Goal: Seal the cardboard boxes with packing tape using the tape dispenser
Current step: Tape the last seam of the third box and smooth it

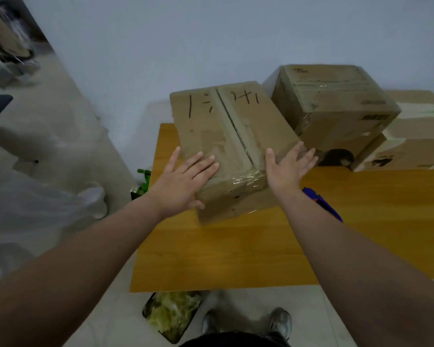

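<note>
1. the scrawled-on cardboard box (226,136) sits askew by the table's (236,246) left edge, its far end reaching past the back edge.
2. the left hand (186,181) lies flat on the lid's near corner, fingers spread, thumb down the side, likely to steady or turn it.
3. the right hand (286,169) is open and straight-fingered at the box's right side; whether it touches, i cannot tell.
4. a blue tool, probably the tape dispenser (321,204), lies half hidden behind the right forearm.
5. other boxes (336,108) crowd the far right corner.
</note>
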Demonstrator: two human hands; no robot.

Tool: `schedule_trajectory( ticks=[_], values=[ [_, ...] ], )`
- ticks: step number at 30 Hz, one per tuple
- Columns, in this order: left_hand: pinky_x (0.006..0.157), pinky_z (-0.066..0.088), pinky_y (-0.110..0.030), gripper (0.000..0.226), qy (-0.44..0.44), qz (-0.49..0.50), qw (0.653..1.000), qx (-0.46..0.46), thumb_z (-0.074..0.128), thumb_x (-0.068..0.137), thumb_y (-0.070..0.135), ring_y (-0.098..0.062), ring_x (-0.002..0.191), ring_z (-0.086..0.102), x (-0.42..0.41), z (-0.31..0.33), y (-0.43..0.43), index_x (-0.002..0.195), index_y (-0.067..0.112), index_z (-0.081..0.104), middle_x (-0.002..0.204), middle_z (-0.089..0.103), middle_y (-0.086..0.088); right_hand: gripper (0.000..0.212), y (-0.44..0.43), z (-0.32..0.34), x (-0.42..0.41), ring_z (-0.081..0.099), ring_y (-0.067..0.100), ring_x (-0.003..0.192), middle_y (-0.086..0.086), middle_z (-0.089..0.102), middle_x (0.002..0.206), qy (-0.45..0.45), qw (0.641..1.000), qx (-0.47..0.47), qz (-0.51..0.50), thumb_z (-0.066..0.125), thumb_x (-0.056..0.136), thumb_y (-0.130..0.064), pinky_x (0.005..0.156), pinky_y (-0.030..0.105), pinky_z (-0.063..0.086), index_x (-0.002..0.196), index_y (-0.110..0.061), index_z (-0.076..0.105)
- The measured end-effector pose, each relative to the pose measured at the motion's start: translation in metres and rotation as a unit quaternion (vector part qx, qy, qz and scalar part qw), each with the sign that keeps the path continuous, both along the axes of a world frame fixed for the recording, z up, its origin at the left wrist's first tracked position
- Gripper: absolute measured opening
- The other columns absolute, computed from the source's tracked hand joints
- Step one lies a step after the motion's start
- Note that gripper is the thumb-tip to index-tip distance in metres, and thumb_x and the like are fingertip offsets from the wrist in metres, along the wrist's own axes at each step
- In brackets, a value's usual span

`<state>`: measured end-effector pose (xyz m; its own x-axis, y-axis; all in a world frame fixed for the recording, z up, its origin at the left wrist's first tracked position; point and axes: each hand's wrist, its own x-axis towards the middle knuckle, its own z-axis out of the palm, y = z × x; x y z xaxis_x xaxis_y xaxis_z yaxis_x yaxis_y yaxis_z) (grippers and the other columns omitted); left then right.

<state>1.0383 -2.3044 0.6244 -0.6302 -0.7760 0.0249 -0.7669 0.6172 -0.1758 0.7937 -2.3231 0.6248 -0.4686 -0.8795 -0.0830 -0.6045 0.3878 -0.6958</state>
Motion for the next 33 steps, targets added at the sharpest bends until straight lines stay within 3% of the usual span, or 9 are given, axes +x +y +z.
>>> schedule_trajectory(
  ticks=[3,8,12,15,21,24,26,29,33],
  values=[
    [0.108,-0.021,-0.055,0.096,-0.003,-0.051,0.999,0.01,0.054,0.08,0.065,-0.016,0.143,-0.01,-0.004,0.003,0.014,0.145,0.037,-0.012,0.153,-0.009,0.012,0.074,-0.004,0.01,-0.017,-0.023,0.033,0.143,0.015,-0.027,0.155,0.004,0.995,0.01,0.094,0.038,0.099,-0.045,0.116,0.046,-0.002,0.153,-0.017,-0.004],
    [0.107,-0.025,-0.052,0.075,-0.065,-0.108,0.992,-0.01,0.038,0.091,0.059,-0.024,0.146,-0.003,-0.027,0.024,0.029,0.15,0.03,0.002,0.155,0.004,0.004,0.061,-0.005,0.025,-0.004,-0.029,0.037,0.139,0.012,-0.039,0.149,0.171,0.969,0.053,0.17,0.023,0.103,-0.04,0.11,0.064,-0.004,0.151,-0.028,-0.013],
    [0.11,0.016,-0.045,0.075,-0.053,-0.116,0.992,0.016,0.027,0.085,0.064,-0.024,0.124,0.053,-0.037,0.025,0.034,0.135,0.013,0.051,0.136,0.054,-0.008,0.061,0.016,0.013,0.009,-0.025,0.032,0.142,0.008,-0.033,0.153,0.069,0.978,0.097,0.171,0.021,0.102,-0.044,0.115,0.059,0.001,0.152,-0.025,-0.009],
    [0.096,0.027,-0.038,0.076,-0.006,-0.111,0.994,0.001,0.031,0.081,0.063,-0.021,0.113,0.062,-0.049,0.02,0.032,0.122,0.008,0.063,0.122,0.064,-0.007,0.059,0.03,0.012,0.01,-0.023,0.031,0.143,0.002,-0.031,0.154,0.043,0.973,0.113,0.195,0.023,0.103,-0.043,0.116,0.056,0.003,0.152,-0.028,-0.005],
    [0.109,0.016,-0.035,0.071,0.054,-0.036,0.997,0.046,0.047,0.089,0.054,-0.018,0.14,0.028,-0.112,0.031,0.022,0.147,0.015,0.031,0.153,0.032,-0.003,0.048,0.047,0.023,-0.008,-0.011,0.03,0.146,-0.001,-0.019,0.159,0.058,0.968,0.093,0.225,0.025,0.104,-0.034,0.119,0.049,0.007,0.151,-0.027,0.021],
    [0.108,0.026,-0.032,0.058,0.127,-0.068,0.985,0.094,0.034,0.095,0.056,-0.014,0.132,0.04,-0.11,0.046,0.003,0.141,0.023,0.044,0.145,0.045,0.004,0.049,0.05,0.026,-0.017,0.002,0.032,0.146,0.006,-0.011,0.16,-0.042,0.988,0.072,0.132,0.027,0.103,-0.038,0.116,0.044,0.015,0.151,-0.029,0.021],
    [0.112,0.019,-0.034,0.053,0.13,-0.028,0.985,0.107,0.023,0.1,0.049,-0.014,0.139,0.031,-0.105,0.051,-0.02,0.145,0.025,0.035,0.151,0.035,0.004,0.052,0.05,0.024,-0.009,0.015,0.031,0.144,0.007,0.002,0.16,-0.089,0.989,0.054,0.101,0.027,0.103,-0.04,0.113,0.044,0.024,0.152,-0.031,0.014],
    [0.117,-0.001,-0.04,0.059,0.061,0.048,0.985,0.152,0.015,0.1,0.052,-0.015,0.146,-0.001,-0.103,0.04,-0.049,0.152,0.026,0.007,0.16,0.001,0.003,0.052,0.046,0.019,0.002,0.032,0.026,0.137,0.004,0.018,0.157,-0.036,0.996,0.027,0.073,0.026,0.103,-0.04,0.102,0.04,0.037,0.152,-0.03,0.013],
    [0.117,-0.004,-0.044,0.07,0.064,0.128,0.977,0.157,0.011,0.094,0.063,-0.014,0.146,-0.006,-0.084,0.027,-0.068,0.152,0.025,0.0,0.16,-0.006,0.003,0.051,0.029,0.015,-0.003,0.038,0.025,0.134,0.005,0.026,0.155,0.043,0.995,0.02,0.088,0.021,0.103,-0.041,0.097,0.039,0.042,0.152,-0.029,0.015]
  ],
)
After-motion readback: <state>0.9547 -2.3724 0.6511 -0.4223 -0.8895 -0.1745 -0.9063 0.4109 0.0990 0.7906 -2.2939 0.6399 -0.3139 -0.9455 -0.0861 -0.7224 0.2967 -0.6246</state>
